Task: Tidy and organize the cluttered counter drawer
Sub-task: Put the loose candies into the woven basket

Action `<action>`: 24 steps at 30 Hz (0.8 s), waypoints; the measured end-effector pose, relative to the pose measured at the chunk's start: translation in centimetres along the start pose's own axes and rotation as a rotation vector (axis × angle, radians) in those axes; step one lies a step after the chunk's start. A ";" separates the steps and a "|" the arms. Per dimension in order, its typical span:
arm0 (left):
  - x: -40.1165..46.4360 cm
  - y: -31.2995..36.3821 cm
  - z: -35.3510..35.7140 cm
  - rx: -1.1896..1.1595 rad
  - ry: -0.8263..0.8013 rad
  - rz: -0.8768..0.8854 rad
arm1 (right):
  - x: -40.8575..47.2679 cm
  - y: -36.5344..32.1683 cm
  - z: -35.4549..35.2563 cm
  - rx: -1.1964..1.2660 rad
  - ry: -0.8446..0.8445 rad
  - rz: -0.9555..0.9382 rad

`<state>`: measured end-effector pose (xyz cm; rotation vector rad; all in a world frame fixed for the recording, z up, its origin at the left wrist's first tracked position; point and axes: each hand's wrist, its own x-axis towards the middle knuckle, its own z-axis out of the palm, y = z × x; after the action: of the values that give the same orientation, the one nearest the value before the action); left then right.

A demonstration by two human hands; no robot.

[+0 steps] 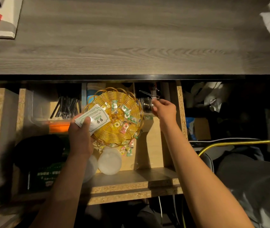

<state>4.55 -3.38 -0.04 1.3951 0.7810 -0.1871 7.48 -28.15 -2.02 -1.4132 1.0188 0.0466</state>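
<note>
The wooden drawer is pulled out below the counter edge. My left hand holds a round yellow wire basket by its near-left rim and pinches a stack of green-and-white paper coupons against it. Several wrapped ring candies lie in the basket; a few more candies lie on the drawer floor below it. My right hand reaches to the back right of the drawer and pinches a clear plastic utensil above a shiny metal object.
A clear bin of black straws and an orange item sit at the drawer's left. A black cap and two white plastic bottles lie near the front. Grey wood counter is above; cables and clutter are at right.
</note>
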 end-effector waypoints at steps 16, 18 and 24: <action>-0.5 -2.9 -0.9 0.120 -0.017 -0.014 | -4.7 14.6 -3.6 -1.333 -0.876 -0.175; -0.7 -2.8 -1.1 0.108 -0.017 -0.013 | -4.6 14.8 -3.1 -1.404 -0.884 -0.256; -1.0 -2.6 -1.6 0.085 -0.010 -0.006 | -4.6 15.4 -3.0 -1.362 -0.839 -0.227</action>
<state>1.73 -2.80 -1.50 1.4708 0.7767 -0.2334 -5.85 -24.69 -10.75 -2.3544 -0.0222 1.2449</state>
